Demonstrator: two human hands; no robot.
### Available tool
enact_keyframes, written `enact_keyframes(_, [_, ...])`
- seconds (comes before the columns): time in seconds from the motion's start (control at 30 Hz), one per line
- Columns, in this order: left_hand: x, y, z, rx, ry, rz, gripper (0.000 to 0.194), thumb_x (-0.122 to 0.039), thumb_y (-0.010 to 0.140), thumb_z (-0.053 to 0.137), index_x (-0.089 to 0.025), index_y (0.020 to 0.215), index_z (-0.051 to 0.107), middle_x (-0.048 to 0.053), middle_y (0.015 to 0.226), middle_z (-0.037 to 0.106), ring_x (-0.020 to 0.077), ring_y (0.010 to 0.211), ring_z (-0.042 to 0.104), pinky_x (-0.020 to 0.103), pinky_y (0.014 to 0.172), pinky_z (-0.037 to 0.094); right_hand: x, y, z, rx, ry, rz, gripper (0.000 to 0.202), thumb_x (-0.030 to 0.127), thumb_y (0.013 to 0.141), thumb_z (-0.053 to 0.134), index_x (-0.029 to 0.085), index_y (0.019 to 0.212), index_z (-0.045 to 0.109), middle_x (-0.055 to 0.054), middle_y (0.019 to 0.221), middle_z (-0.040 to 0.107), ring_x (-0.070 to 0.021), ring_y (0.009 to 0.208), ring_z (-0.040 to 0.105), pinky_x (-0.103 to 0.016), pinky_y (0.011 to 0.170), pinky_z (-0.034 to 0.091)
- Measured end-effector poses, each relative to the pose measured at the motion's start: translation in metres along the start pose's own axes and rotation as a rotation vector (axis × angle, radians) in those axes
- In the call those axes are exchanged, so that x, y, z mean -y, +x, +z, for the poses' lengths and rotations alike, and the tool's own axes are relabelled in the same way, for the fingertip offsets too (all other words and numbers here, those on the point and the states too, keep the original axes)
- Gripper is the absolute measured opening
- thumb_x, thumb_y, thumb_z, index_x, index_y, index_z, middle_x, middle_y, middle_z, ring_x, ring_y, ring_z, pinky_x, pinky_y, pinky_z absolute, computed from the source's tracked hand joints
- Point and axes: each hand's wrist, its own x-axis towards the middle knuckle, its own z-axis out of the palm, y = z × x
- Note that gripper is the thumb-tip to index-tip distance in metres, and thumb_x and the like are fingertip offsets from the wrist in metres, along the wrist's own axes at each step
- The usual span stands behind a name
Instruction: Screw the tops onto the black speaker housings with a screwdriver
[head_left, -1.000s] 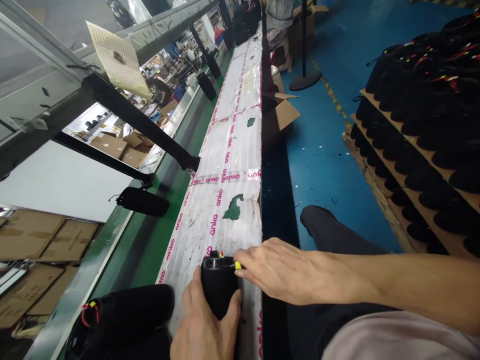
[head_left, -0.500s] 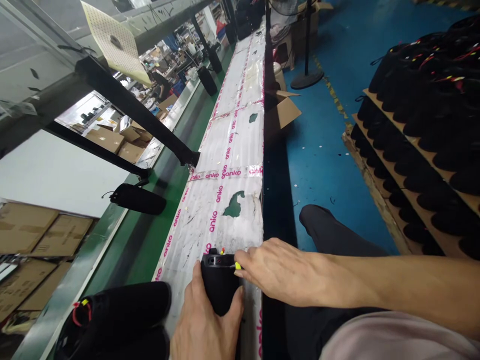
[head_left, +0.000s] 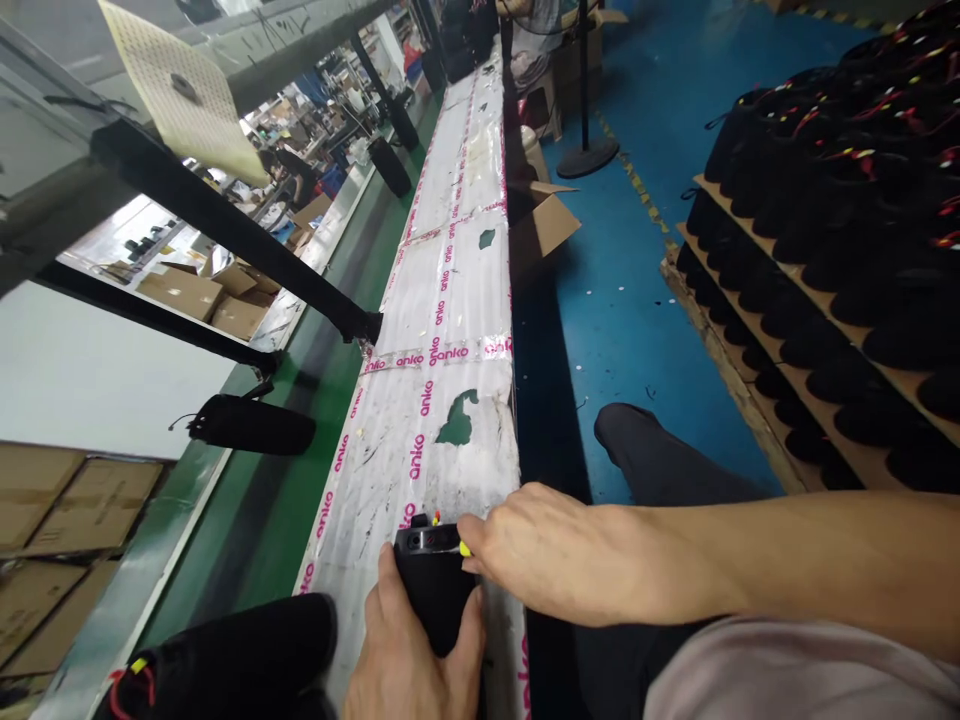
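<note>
My left hand (head_left: pixel 416 650) is wrapped round a black cylinder (head_left: pixel 436 595) with a dark plastic end piece, over the white covered bench (head_left: pixel 397 430). At the right side of that end piece, my right hand (head_left: pixel 540 550) is closed with thumb and fingers pinched on a small yellow piece (head_left: pixel 465 549). A bit of red and yellow shows just behind the end piece. To the left lies another black cylinder (head_left: pixel 240 650) with red and yellow wires at its end.
Beyond the bench runs a green conveyor (head_left: pixel 247 510) with a black cylinder (head_left: pixel 255 424) on it. Dark frame bars (head_left: pixel 232 240) cross the upper left. An open carton (head_left: pixel 547 225) stands right of the bench. Stacked black cylinders (head_left: pixel 847 230) fill the right side.
The view has shifted slightly, so the bench and stacks appear further left. Both hands keep their hold on the cylinder and the yellow piece.
</note>
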Motion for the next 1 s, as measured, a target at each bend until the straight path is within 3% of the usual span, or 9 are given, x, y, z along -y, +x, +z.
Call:
enact_keyframes(0.17, [0.019,0.019,-0.009,0.235,-0.474,0.001,0.074,-0.065,0.08,0.054,-0.022,0.139,0.042,0.009,0.137,0.057,0.0292,0.132,0.048,0.045,0.112,0.037,-0.007,-0.003,-0.006,0.071,0.233,0.025,0.027,0.037,0.105,0.035,0.016,0.097,0.052,-0.002,0.071,0.064,-0.0184,0.058,0.063,-0.031,0.05,0.027])
enact_keyframes(0.27, [0.018,0.017,-0.01,0.221,-0.539,-0.077,0.073,-0.063,0.082,0.054,-0.021,0.14,0.039,0.009,0.141,0.053,0.0269,0.135,0.044,0.043,0.114,0.032,-0.006,-0.004,-0.018,-0.027,0.442,0.145,0.03,0.041,0.106,0.033,0.018,0.101,0.051,0.0,0.072,0.065,-0.0175,0.063,0.065,-0.029,0.054,0.03])
enact_keyframes(0.37, [0.005,0.007,-0.011,0.174,-0.397,-0.125,0.071,-0.064,0.083,0.051,-0.028,0.142,0.036,0.007,0.138,0.056,0.0291,0.13,0.05,0.045,0.107,0.038,-0.004,-0.004,-0.027,-0.139,0.414,0.136,0.028,0.041,0.106,0.034,0.019,0.104,0.05,-0.001,0.076,0.066,-0.0174,0.066,0.065,-0.029,0.055,0.03])
enact_keyframes(0.5, [-0.015,-0.003,-0.013,0.148,-0.135,-0.105,0.071,-0.062,0.087,0.046,-0.028,0.146,0.029,0.01,0.136,0.057,0.0359,0.121,0.056,0.047,0.093,0.045,-0.008,-0.004,-0.023,-0.008,0.172,0.025,0.028,0.037,0.105,0.035,0.018,0.094,0.051,-0.001,0.069,0.063,-0.0172,0.054,0.06,-0.031,0.049,0.021])
enact_keyframes(0.6, [-0.023,-0.006,-0.013,0.099,-0.029,-0.083,0.072,-0.061,0.089,0.044,-0.023,0.147,0.026,0.013,0.139,0.054,0.0387,0.116,0.059,0.049,0.087,0.047,-0.012,-0.005,-0.017,0.042,0.131,0.003,0.026,0.036,0.105,0.038,0.017,0.095,0.053,-0.001,0.068,0.063,-0.017,0.054,0.061,-0.032,0.047,0.021])
enact_keyframes(1.0, [-0.025,-0.005,-0.01,0.104,0.037,-0.093,0.069,-0.06,0.089,0.046,-0.027,0.146,0.026,0.01,0.131,0.06,0.0363,0.108,0.063,0.047,0.083,0.048,-0.012,-0.007,-0.018,0.072,0.088,0.004,0.026,0.035,0.105,0.038,0.016,0.096,0.054,0.0,0.067,0.063,-0.0172,0.054,0.062,-0.032,0.047,0.021])
